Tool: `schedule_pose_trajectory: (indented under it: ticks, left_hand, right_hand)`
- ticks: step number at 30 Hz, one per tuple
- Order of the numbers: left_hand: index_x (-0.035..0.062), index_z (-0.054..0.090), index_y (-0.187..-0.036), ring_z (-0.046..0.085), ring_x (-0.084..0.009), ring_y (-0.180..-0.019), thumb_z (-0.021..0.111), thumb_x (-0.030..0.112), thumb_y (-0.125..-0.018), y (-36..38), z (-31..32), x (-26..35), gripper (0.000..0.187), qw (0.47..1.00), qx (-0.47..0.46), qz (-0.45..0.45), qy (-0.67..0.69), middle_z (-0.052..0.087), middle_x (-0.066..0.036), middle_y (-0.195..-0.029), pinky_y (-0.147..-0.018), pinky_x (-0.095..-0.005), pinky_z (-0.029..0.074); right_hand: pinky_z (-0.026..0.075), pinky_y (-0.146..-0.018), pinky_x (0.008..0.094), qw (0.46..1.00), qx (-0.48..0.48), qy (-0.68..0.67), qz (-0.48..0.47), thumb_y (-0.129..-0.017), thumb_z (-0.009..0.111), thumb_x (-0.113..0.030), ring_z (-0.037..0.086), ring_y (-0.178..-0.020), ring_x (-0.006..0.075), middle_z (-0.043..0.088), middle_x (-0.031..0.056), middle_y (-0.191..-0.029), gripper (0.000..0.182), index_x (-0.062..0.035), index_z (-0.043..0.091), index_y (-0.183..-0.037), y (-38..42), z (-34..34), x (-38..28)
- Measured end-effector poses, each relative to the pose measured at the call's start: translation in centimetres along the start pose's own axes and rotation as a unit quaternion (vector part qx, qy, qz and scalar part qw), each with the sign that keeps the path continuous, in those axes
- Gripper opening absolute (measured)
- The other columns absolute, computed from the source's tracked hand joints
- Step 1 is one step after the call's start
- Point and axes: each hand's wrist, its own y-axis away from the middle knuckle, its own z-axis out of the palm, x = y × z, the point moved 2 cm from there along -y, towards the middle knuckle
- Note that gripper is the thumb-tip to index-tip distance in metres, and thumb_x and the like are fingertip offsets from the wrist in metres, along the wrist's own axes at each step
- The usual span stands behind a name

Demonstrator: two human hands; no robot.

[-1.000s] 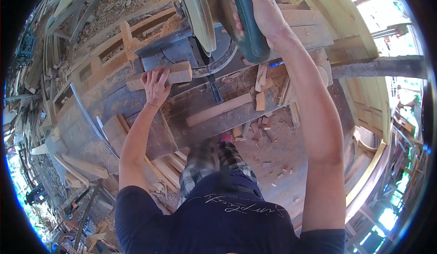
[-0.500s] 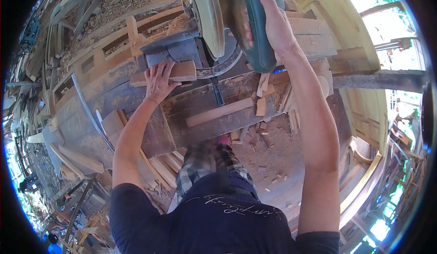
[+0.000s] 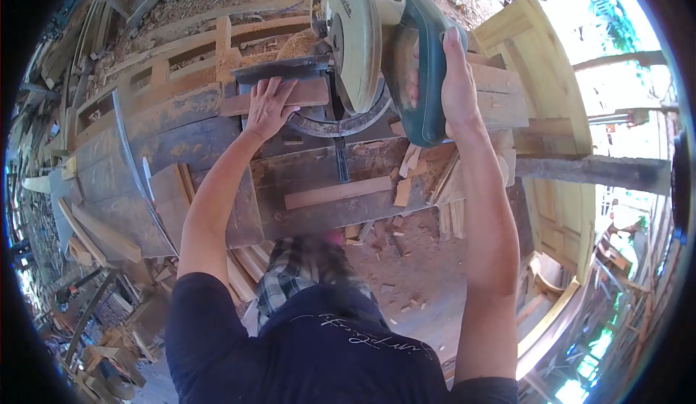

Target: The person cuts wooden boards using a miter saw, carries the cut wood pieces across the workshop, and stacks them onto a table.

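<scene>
My left hand [image 3: 269, 108] presses on a short wooden block [image 3: 310, 92], its fingers over the top. The block lies on the metal base of a miter saw [image 3: 355, 38], near the fence, with its right end close to the blade guard. My right hand [image 3: 458, 89] is wrapped round the green saw handle [image 3: 428, 78], which stands to the right of the guard. The underside of the blade is hidden by the guard. On the bench's near side lies a thin wooden strip [image 3: 338, 192], below the saw's black lever [image 3: 342, 159].
The saw stands on a dusty wooden bench [image 3: 174, 132]. Offcuts [image 3: 403, 190] lie at its near edge, and a curved metal strip [image 3: 129, 150] is at the left. Wooden panels [image 3: 551, 78] lean at the right, beside a horizontal beam [image 3: 594, 172].
The wooden block has moved back against the fence under my left hand and now lies straighter. My right hand stays on the saw handle. The whole view has shifted slightly.
</scene>
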Motion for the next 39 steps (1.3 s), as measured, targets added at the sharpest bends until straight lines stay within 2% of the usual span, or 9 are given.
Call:
schedule_pose_trajectory:
  ticks: [8,13,17,20,22,25,32,34,39]
  left_hand:
    - [0.0184,0.056,-0.134,0.044,-0.0306,-0.116,0.076,0.028,-0.077,-2.2,0.8,0.1,0.061,0.999,-0.005,-0.029,0.033,0.049,-0.008,-0.123,-0.099,-0.0459,0.037]
    - [0.0264,0.063,-0.125,0.046,-0.0247,-0.112,0.073,0.027,-0.077,-2.7,1.0,0.4,0.048,0.999,0.037,0.01,0.017,0.052,0.0,-0.117,-0.097,-0.0437,0.036]
    - [0.0299,0.063,-0.126,0.047,-0.0214,-0.112,0.072,0.029,-0.079,-3.1,1.5,-0.4,0.047,0.999,0.03,0.028,0.018,0.052,0.003,-0.12,-0.096,-0.0426,0.036]
    - [0.0321,0.058,-0.132,0.047,-0.0226,-0.113,0.071,0.028,-0.08,-3.3,1.8,-1.0,0.054,0.999,0.016,0.039,0.018,0.051,0.001,-0.121,-0.097,-0.0439,0.036]
    - [0.032,0.06,-0.13,0.047,-0.022,-0.113,0.071,0.029,-0.08,-3.4,1.9,-1.1,0.051,0.999,0.021,0.036,0.013,0.051,0.002,-0.121,-0.097,-0.0429,0.036]
    - [0.0326,0.062,-0.128,0.046,-0.0213,-0.113,0.071,0.03,-0.08,-3.3,1.9,-1.0,0.049,0.999,0.023,0.032,-0.004,0.051,0.004,-0.121,-0.097,-0.0417,0.036]
    - [0.0339,0.061,-0.128,0.046,-0.0211,-0.113,0.071,0.032,-0.08,-3.4,1.8,-1.0,0.049,0.999,0.021,0.03,-0.019,0.051,0.004,-0.12,-0.098,-0.0419,0.035]
    - [0.034,0.061,-0.127,0.046,-0.0211,-0.113,0.071,0.032,-0.08,-3.3,1.8,-1.1,0.048,0.999,0.023,0.032,-0.018,0.051,0.004,-0.12,-0.098,-0.0419,0.035]
    - [0.0347,0.061,-0.127,0.046,-0.0209,-0.112,0.071,0.032,-0.08,-3.4,2.1,-1.3,0.048,0.999,0.021,0.031,-0.012,0.051,0.004,-0.12,-0.096,-0.0419,0.035]
  right_hand:
    - [0.042,-0.048,0.03,1.0,0.014,0.011,-0.004,-0.098,0.032,-0.065,0.05,-0.051,0.0167,0.049,0.0079,-0.061,0.063,-0.0047,0.05,-0.099,0.8,0.2,0.3]
    - [0.044,-0.048,0.0302,1.0,0.012,-0.009,0.003,-0.098,0.032,-0.064,0.053,-0.051,0.0165,0.053,0.0076,-0.063,0.064,-0.0037,0.053,-0.097,0.6,0.0,0.7]
    - [0.045,-0.047,0.0295,1.0,0.003,-0.024,-0.003,-0.099,0.032,-0.061,0.054,-0.049,0.016,0.055,0.0081,-0.063,0.063,-0.0027,0.055,-0.096,0.5,-0.1,1.0]
    - [0.045,-0.048,0.0304,0.999,0.006,-0.035,0.006,-0.099,0.032,-0.061,0.053,-0.05,0.0163,0.055,0.0081,-0.063,0.063,-0.0023,0.054,-0.097,0.6,-0.1,1.1]
    - [0.043,-0.052,0.0319,1.0,0.012,-0.011,0.022,-0.096,0.031,-0.068,0.051,-0.055,0.019,0.051,0.0077,-0.067,0.069,-0.003,0.051,-0.102,0.7,-0.1,1.2]
    - [0.045,-0.049,0.0307,0.999,0.025,-0.04,0.027,-0.099,0.033,-0.062,0.054,-0.052,0.0165,0.056,0.0084,-0.064,0.062,-0.0035,0.054,-0.096,0.9,0.1,1.1]
    - [0.045,-0.05,0.0304,0.999,0.017,-0.03,0.01,-0.099,0.032,-0.061,0.054,-0.052,0.0167,0.056,0.0083,-0.065,0.062,-0.0034,0.054,-0.096,0.9,-0.1,1.4]
    - [0.044,-0.054,0.0319,1.0,0.004,0.008,0.015,-0.096,0.03,-0.069,0.051,-0.057,0.0182,0.051,0.0074,-0.068,0.07,-0.0033,0.051,-0.102,0.9,-0.2,1.5]
    - [0.044,-0.053,0.0317,1.0,0.003,0.004,0.009,-0.096,0.029,-0.069,0.051,-0.057,0.018,0.051,0.0074,-0.069,0.069,-0.0032,0.051,-0.103,1.0,-0.2,1.9]
